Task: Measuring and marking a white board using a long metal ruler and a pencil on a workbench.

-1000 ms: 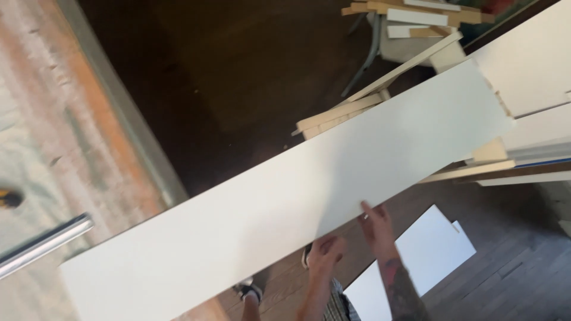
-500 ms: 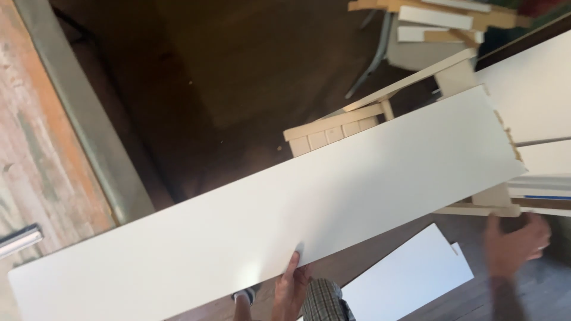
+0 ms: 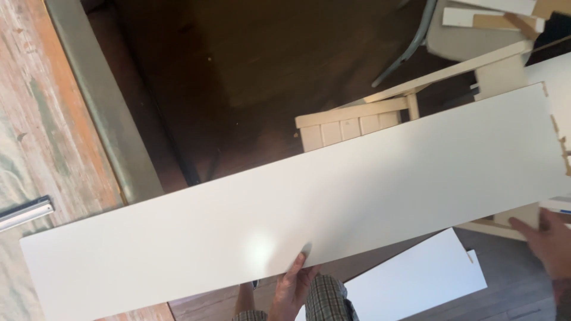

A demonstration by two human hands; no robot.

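A long white board (image 3: pixel 333 196) runs slantwise across the view, its left end over a worn workbench (image 3: pixel 35 119). My left hand (image 3: pixel 291 285) grips the board's near edge at the middle, thumb on top. At the far right, my right hand (image 3: pixel 544 241) hovers with fingers spread just below the board's lower edge. Its fingertips are at a pale wooden piece (image 3: pixel 523 215) that pokes out from under the board. Whether they touch it is unclear. My legs in plaid shorts (image 3: pixel 324 300) show at the bottom.
A metal rail (image 3: pixel 24 213) lies on the bench at left. A beige slatted wooden frame (image 3: pixel 351 125) stands behind the board on the dark floor (image 3: pixel 250 71). A smaller white panel (image 3: pixel 416 279) lies on the floor by my feet. Stacked panels and a grey seat (image 3: pixel 470 35) fill the top right.
My right hand left the board's middle and swung out to its right end. The left hand stayed on the near edge, and the view shifted so the board lies flatter.
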